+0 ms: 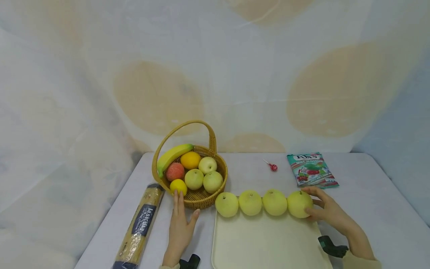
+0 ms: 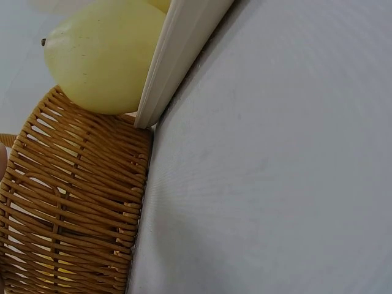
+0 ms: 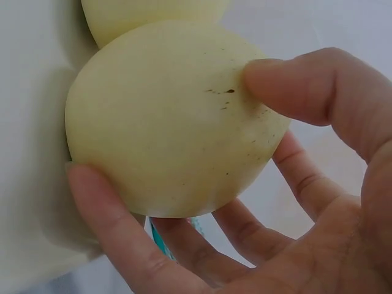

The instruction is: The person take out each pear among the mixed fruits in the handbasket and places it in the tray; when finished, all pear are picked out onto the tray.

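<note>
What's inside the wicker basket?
Banana, red fruit, orange fruit, yellow fruit and three pale green fruits. Some woven floor shows near the front of the basket; anything beneath the fruit is covered.

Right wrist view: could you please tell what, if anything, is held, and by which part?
The right hand grips the nearer yellowish fruit by its rounded sides.

A pale, faintly creased backdrop, bluish at far right and patterned with large tan ovals, rises behind a white-covered worktop in soft, dim light
</note>
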Action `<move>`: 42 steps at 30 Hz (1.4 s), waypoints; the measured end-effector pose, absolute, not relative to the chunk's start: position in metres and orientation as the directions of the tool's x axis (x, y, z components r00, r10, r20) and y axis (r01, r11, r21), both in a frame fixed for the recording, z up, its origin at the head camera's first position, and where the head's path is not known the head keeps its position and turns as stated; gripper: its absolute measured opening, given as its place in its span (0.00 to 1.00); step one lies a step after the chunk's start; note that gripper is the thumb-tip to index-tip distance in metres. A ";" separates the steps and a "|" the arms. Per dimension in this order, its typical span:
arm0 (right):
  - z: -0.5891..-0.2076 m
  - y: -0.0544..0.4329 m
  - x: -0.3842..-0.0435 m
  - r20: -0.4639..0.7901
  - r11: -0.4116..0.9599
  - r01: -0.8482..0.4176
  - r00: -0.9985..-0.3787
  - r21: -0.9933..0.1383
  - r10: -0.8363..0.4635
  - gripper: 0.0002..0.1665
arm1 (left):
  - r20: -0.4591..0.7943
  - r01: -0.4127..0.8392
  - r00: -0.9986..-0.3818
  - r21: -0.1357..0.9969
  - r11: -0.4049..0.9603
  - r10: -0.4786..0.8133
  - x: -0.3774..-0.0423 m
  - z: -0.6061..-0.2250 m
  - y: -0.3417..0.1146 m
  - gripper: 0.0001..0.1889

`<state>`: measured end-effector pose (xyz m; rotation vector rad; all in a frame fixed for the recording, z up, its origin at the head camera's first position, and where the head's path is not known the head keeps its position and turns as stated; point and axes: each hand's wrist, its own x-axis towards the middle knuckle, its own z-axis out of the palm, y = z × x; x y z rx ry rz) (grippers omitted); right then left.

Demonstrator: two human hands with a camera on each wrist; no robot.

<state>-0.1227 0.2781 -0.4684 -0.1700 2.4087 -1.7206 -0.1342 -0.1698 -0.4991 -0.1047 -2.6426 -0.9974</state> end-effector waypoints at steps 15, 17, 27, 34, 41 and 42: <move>-0.435 0.281 -0.107 0.058 0.629 -0.076 -0.997 -0.774 -0.050 0.35 | 0.289 0.177 -0.957 0.639 0.749 -0.020 -0.134 -0.499 -0.170 0.45; -0.429 0.278 -0.107 0.118 0.637 -0.104 -0.993 -0.764 -0.021 0.34 | 0.294 0.181 -0.956 0.637 0.749 -0.019 -0.134 -0.499 -0.170 0.45; -0.397 0.229 -0.125 0.353 0.536 -0.355 -0.929 -0.766 -0.110 0.29 | 0.275 0.166 -0.961 0.653 0.739 -0.027 -0.136 -0.498 -0.168 0.45; -0.393 0.187 -0.144 0.325 0.486 -0.395 -0.918 -0.779 -0.226 0.26 | 0.264 0.149 -0.964 0.657 0.739 -0.041 -0.136 -0.498 -0.168 0.45; -0.393 0.150 -0.159 0.341 0.393 -0.443 -0.890 -0.806 -0.303 0.27 | 0.268 0.149 -0.963 0.653 0.742 -0.042 -0.134 -0.498 -0.171 0.45; -0.393 0.146 -0.161 0.335 0.387 -0.440 -0.890 -0.811 -0.309 0.27 | 0.269 0.151 -0.962 0.653 0.742 -0.041 -0.134 -0.498 -0.171 0.45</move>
